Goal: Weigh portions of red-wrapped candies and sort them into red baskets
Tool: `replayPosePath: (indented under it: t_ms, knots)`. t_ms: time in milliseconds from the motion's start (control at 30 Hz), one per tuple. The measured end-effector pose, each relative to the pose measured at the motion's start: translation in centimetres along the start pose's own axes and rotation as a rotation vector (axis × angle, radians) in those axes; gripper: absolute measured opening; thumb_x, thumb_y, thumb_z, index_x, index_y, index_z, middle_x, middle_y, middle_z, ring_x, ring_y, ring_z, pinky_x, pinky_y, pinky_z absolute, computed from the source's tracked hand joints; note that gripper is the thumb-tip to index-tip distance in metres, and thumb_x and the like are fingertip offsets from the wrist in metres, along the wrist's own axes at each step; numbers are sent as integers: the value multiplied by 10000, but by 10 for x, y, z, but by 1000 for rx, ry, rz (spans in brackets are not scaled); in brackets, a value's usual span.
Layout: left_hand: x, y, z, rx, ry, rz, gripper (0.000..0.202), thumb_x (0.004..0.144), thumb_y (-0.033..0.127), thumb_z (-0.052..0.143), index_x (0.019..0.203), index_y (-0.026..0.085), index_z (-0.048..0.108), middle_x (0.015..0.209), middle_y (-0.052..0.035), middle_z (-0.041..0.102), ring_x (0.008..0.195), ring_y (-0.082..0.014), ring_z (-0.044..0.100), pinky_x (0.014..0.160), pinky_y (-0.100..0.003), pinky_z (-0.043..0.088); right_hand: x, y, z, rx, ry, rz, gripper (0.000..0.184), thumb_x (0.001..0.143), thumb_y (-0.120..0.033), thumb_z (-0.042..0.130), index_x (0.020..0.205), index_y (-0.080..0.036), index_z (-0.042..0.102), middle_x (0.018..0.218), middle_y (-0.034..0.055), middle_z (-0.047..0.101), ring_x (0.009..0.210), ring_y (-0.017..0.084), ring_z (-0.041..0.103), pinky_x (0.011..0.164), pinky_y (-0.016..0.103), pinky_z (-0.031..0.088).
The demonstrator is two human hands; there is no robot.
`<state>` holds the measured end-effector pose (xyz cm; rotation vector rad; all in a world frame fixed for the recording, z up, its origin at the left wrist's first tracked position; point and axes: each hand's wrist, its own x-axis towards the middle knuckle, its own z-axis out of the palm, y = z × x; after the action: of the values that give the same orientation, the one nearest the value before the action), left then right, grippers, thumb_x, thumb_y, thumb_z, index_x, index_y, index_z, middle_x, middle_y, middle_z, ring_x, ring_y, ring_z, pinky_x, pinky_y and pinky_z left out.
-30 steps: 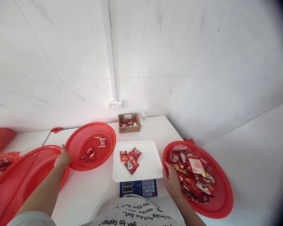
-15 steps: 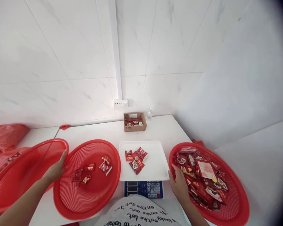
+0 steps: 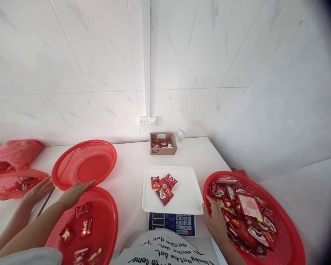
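Note:
My left hand point(image 3: 74, 193) lies flat with its fingers stretched out, on the far rim of a red mesh basket point(image 3: 107, 224). That basket holds a few red sweet packets and sits close to me on the left. Just beyond my fingertips lies an empty red basket point(image 3: 84, 163). My right hand point(image 3: 216, 221) is curled over the left rim of a red basket point(image 3: 292, 235) heaped with red packets, its fingertips hidden among them. Between the baskets a white tray point(image 3: 187, 198) with several red packets point(image 3: 164, 186) rests on a blue scale point(image 3: 172, 222).
Another person's hand point(image 3: 37, 191) reaches in at the far left, beside red plastic bags point(image 3: 13, 165). A small cardboard box point(image 3: 163, 143) of packets and a clear bottle point(image 3: 181, 134) stand by the tiled wall. A wall socket point(image 3: 147, 120) is above them.
The basket with a few packets has slid toward me under my left hand. The empty basket now lies on the table behind it. A second hand has come in at the left.

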<state>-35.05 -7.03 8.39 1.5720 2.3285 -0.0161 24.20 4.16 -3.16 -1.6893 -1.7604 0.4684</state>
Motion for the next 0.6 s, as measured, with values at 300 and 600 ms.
replayPosePath:
  t_ms: [300, 600]
  knots:
    - [14, 10, 0, 240, 103, -7, 624, 685, 48, 402, 1281, 170, 543, 1390, -101, 502, 1355, -224, 353, 1161, -451, 115, -1, -3, 0, -23, 13, -16, 545, 857, -540, 356, 1177, -135, 528, 1176, 171, 570, 1125, 286, 500, 985, 478, 393]
    - [13, 122, 51, -60, 27, 96, 494, 899, 383, 368, 1329, 165, 478, 1310, -116, 574, 1228, -259, 494, 1103, -457, 248, 0, -2, -1, -15, 5, -5, 513, 855, -516, 370, 1185, -154, 525, 1178, 157, 572, 1127, 281, 497, 976, 478, 400]
